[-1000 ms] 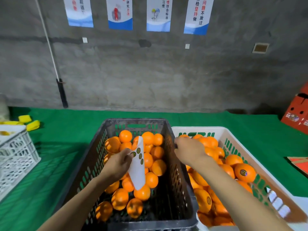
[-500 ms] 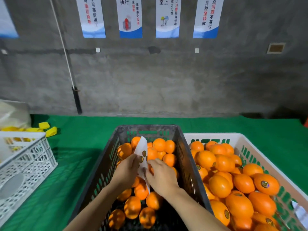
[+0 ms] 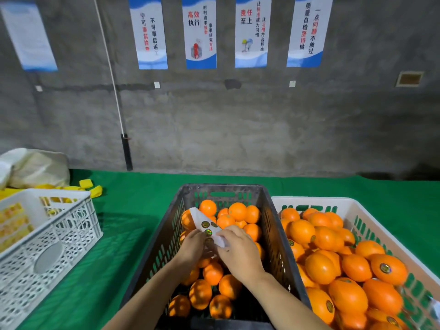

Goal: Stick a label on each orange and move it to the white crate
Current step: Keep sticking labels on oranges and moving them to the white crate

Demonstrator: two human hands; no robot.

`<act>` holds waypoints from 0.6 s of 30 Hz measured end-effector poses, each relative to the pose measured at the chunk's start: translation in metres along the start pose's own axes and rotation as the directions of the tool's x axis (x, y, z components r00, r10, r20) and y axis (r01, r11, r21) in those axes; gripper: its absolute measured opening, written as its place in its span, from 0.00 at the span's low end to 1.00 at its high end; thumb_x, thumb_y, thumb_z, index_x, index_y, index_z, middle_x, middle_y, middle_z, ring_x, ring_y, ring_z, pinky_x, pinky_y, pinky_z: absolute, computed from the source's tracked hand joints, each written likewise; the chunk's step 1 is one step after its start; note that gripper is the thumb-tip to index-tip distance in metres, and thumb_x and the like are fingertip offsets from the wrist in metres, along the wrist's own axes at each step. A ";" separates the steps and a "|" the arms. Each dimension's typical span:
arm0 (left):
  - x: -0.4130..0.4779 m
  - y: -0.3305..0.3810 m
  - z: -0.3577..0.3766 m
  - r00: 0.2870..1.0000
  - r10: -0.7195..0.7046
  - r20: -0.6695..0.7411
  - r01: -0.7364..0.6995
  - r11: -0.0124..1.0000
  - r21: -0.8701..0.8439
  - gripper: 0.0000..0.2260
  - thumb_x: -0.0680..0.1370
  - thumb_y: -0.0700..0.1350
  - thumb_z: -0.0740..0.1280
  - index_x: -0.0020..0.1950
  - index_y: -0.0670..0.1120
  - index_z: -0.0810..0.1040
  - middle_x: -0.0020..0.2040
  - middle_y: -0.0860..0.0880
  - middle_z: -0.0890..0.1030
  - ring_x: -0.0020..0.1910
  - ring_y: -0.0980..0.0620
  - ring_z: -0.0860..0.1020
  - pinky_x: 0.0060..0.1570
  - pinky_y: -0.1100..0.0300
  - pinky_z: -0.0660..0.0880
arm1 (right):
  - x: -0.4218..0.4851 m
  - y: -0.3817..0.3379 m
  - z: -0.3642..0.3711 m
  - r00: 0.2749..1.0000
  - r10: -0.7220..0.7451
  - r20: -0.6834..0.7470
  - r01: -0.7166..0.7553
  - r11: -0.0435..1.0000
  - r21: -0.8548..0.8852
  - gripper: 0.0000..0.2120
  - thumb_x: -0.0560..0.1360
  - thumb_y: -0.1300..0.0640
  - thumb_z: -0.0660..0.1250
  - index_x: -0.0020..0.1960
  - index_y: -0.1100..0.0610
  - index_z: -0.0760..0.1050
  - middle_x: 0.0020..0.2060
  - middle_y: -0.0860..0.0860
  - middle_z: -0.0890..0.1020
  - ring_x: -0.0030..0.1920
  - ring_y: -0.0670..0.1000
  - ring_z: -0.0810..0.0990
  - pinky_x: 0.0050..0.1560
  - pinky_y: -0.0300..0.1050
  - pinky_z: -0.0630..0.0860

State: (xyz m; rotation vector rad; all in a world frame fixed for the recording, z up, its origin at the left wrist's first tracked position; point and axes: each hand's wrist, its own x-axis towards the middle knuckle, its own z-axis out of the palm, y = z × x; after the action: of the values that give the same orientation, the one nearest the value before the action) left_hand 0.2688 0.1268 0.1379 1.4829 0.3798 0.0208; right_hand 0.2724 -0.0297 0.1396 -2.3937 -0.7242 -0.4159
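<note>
**STOCK ENTRY: labelling stn, 3 crates, 1 label sheet, 2 hands**

- Crates, qty 3. Dark crate (image 3: 164,241) at centre. White crate (image 3: 316,200) just beside it on the right, walls touching or nearly so. Lattice crate (image 3: 62,236) well apart on the left, w/ yellow items inside.
- Loose oranges (image 3: 238,211) in dark crate: approx. 16 visible, more hidden under the hands; no labels seen on them.
- Piled oranges (image 3: 320,267) in white crate: 20+, exact count n/a (stacked). At least 4 show a round label.
- Label sheet (image 3: 198,216), qty 1, white, held above the dark crate's fruit and tilted up-left. 4 round labels showing on it.
- Posters (image 3: 201,32) on the grey wall: 4 legible, plus 1 blurred at far left.
- Green cloth (image 3: 133,206) under all crates. Yellow pieces (image 3: 91,188) and a white bag (image 3: 35,167) at far left.

Hands:
- Left hand (image 3: 191,246): forearm in from bottom left, fingers curled round the sheet's lower part, thumb on its face.
- Right hand (image 3: 240,252): forearm in from bottom right, fingers curled, tips pinching the sheet's lower right edge. Whether a label is under the tips: can't tell.
- Both hands nearly touching, over the dark crate.
</note>
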 end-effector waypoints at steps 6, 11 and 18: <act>-0.018 0.002 -0.003 0.998 0.057 0.022 -0.057 0.998 0.001 0.08 0.82 0.46 0.62 0.49 0.46 0.79 0.49 0.45 0.83 0.48 0.48 0.82 0.46 0.55 0.78 | -0.006 -0.006 -0.010 0.999 0.046 0.015 -0.046 0.997 0.060 0.15 0.78 0.48 0.66 0.64 0.48 0.77 0.58 0.45 0.77 0.61 0.48 0.73 0.61 0.43 0.69; -0.036 0.013 -0.010 0.976 0.204 0.075 -0.212 0.968 0.135 0.08 0.70 0.47 0.68 0.30 0.50 0.77 0.33 0.53 0.77 0.37 0.54 0.74 0.41 0.58 0.70 | 0.000 0.000 -0.002 0.998 0.048 0.029 -0.050 0.998 0.041 0.12 0.78 0.51 0.66 0.61 0.45 0.79 0.55 0.41 0.77 0.59 0.45 0.74 0.58 0.40 0.70; -0.038 0.009 -0.011 0.913 0.407 0.005 -0.377 0.841 0.387 0.13 0.82 0.43 0.62 0.39 0.41 0.74 0.30 0.53 0.75 0.25 0.59 0.68 0.26 0.67 0.63 | 0.007 -0.003 0.002 0.996 0.021 0.085 -0.030 0.994 0.106 0.20 0.75 0.51 0.69 0.67 0.44 0.76 0.57 0.41 0.78 0.61 0.46 0.74 0.62 0.44 0.71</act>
State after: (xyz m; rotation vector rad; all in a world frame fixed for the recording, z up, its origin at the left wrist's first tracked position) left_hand 0.2321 0.1294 0.1552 1.9335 0.1357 0.3530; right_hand 0.2761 -0.0239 0.1424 -2.3279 -0.7335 -0.2609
